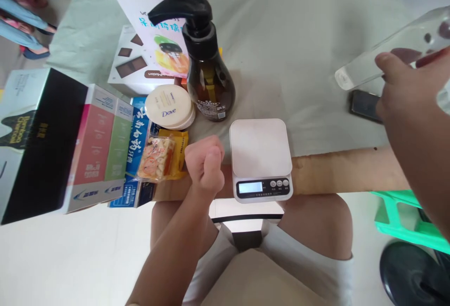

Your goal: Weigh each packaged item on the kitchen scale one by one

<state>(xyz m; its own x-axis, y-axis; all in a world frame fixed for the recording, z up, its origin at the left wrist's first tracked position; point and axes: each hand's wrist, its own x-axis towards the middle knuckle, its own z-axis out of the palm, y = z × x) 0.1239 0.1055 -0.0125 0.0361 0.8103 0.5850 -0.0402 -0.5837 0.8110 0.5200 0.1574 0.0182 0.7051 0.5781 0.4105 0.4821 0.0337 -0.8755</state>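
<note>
Step in hand: judged a weighing round; clear packet [390,48] held up at the right edge of view, well above the cloth and well apart from the scale; not yet set down.
Right hand [404,95]: raised high and near the lens; fingers closed round the clear packet near its lower part, thumb on top; forearm running down the right edge.
Left hand [206,163]: curled into a loose fist, fingers together, clamped on nothing visible; resting at the table edge, just beside the scale's left side and near the snack pouch [158,158].
Scale [260,158]: white, platform bare, display lit (digits too small to read); standing at the near table edge, between the two hands.
Next move calls for: probably lowering the packet flat onto the platform, clear of the display; long shape likely to overhang, so centring needed.
Nearby: pump bottle [207,71] upright behind the scale; cream tin [169,107] to its left; dark phone [365,105] under the raised packet.
</note>
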